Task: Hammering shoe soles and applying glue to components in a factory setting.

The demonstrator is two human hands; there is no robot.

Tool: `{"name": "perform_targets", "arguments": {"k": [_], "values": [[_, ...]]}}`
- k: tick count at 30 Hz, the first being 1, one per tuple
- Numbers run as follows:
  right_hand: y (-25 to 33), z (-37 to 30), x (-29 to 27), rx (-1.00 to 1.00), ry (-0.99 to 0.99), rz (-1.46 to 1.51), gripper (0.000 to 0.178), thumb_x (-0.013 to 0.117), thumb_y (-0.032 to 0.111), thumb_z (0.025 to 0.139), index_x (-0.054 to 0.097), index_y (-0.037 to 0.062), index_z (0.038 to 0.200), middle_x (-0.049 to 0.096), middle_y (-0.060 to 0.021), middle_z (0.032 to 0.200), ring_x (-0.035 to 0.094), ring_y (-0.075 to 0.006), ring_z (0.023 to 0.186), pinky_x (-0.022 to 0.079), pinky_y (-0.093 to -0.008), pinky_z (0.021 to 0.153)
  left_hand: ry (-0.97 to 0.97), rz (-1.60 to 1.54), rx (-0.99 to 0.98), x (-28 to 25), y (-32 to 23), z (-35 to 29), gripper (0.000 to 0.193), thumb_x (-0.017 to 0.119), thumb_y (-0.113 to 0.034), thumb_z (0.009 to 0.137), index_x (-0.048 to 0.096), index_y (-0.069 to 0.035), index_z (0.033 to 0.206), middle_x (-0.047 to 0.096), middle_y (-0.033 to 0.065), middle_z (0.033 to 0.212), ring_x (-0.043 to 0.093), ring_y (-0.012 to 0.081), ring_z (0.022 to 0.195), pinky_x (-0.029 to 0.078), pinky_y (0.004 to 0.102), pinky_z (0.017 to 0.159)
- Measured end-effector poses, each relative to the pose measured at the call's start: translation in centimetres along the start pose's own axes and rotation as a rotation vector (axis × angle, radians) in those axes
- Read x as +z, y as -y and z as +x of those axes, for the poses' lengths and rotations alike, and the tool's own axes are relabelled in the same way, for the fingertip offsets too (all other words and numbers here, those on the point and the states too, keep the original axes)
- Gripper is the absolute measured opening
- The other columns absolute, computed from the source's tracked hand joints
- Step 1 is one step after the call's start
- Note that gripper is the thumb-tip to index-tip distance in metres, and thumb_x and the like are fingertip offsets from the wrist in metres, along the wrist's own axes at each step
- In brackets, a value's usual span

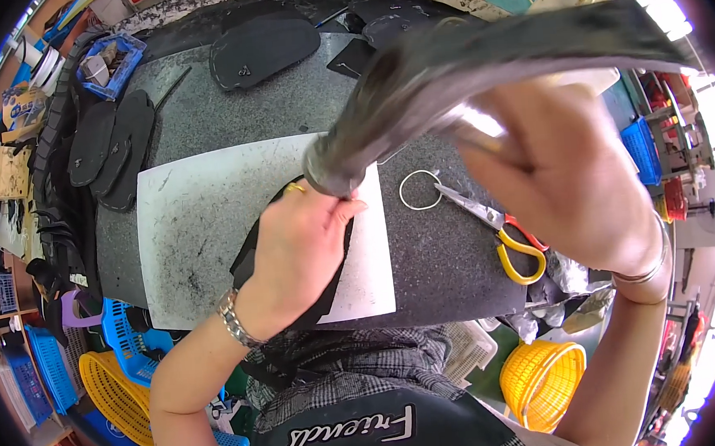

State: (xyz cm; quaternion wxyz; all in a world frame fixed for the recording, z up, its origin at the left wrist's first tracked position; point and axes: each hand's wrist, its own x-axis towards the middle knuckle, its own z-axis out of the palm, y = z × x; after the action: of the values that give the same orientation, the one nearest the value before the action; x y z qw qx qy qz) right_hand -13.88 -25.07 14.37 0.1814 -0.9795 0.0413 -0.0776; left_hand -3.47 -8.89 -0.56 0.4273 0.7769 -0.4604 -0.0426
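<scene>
dark grey sheet (478, 53), curled and motion-blurred, held in right hand (566, 179)

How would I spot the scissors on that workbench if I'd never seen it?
Start at the dark stone worktop and its white cutting board. Right of the board, past a thin wire ring, lie the scissors, below the right hand. Their red and yellow handle loops are the only bright colours on the top.
</scene>
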Motion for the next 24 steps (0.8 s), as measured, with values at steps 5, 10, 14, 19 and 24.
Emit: {"name": "perform_targets", "arguments": {"k": [5, 10, 14, 19, 24], "values": [[-2.3, -0.7, 1.3, -0.108, 0.112, -0.157, 0.026, 0.062, 0.001, 0.072, 0.056, -0.0014, 0.096, 0.051, -0.0152, 0.065, 0.05, -0.0353, 0.058, 0.041, -0.0378, 0.054, 0.01, -0.222, -0.181, 0.0, 0.1, 0.7, 0.01, 0.065, -0.004, 0.079, 0.058, -0.001, 0.086, 0.063, 0.0131, 0.076, 0.064, 0.0201, 0.068, 0.048, 0.029, 0.057], [-1.7, 0.3, -0.1, -0.161, -0.053, -0.048, 0.023, 0.06, 0.001, 0.075, 0.056, -0.0027, 0.098, 0.052, -0.0152, 0.062, 0.046, -0.0307, 0.05, 0.039, -0.0335, 0.049, -0.04, -0.319, -0.246, 0.2, 1.0, 0.6, 0.01, 0.066, -0.004, 0.078, 0.058, 0.001, 0.083, 0.064, 0.0123, 0.076, 0.064, 0.0189, 0.067, 0.048, 0.0274, 0.059], [-2.1, 0.2, 1.0, -0.166, -0.077, -0.084, 0.022, 0.061, 0.001, 0.075, 0.056, -0.0032, 0.095, 0.055, -0.0167, 0.067, 0.051, -0.0326, 0.052, 0.042, -0.035, 0.05, -0.05, -0.028, 0.003, 0.7, 0.3, 0.5, 0.007, 0.067, -0.002, 0.079, 0.06, 0.0, 0.08, 0.065, 0.0112, 0.074, 0.064, 0.0161, 0.066, 0.049, 0.0253, 0.06], [-2.7, -0.1, 1.4, -0.134, 0.111, -0.215, 0.03, 0.062, 0.001, 0.074, 0.052, 0.0004, 0.102, 0.057, -0.019, 0.073, 0.056, -0.0363, 0.06, 0.044, -0.0368, 0.054, -0.054, -0.32, -0.267, 0.5, 0.8, 1.1, 0.008, 0.063, -0.003, 0.081, 0.058, -0.001, 0.086, 0.064, 0.0106, 0.075, 0.064, 0.0158, 0.066, 0.049, 0.0281, 0.06], [-2.4, 1.1, 0.3, -0.154, -0.073, -0.062, 0.029, 0.061, -0.001, 0.077, 0.053, -0.0007, 0.105, 0.055, -0.0145, 0.069, 0.05, -0.0228, 0.053, 0.04, -0.0288, 0.052, -0.058, -0.296, -0.228, 0.3, 1.0, 1.1, 0.005, 0.063, 0.001, 0.08, 0.058, 0.002, 0.081, 0.065, 0.0097, 0.072, 0.064, 0.0116, 0.065, 0.049, 0.0248, 0.059]]}}
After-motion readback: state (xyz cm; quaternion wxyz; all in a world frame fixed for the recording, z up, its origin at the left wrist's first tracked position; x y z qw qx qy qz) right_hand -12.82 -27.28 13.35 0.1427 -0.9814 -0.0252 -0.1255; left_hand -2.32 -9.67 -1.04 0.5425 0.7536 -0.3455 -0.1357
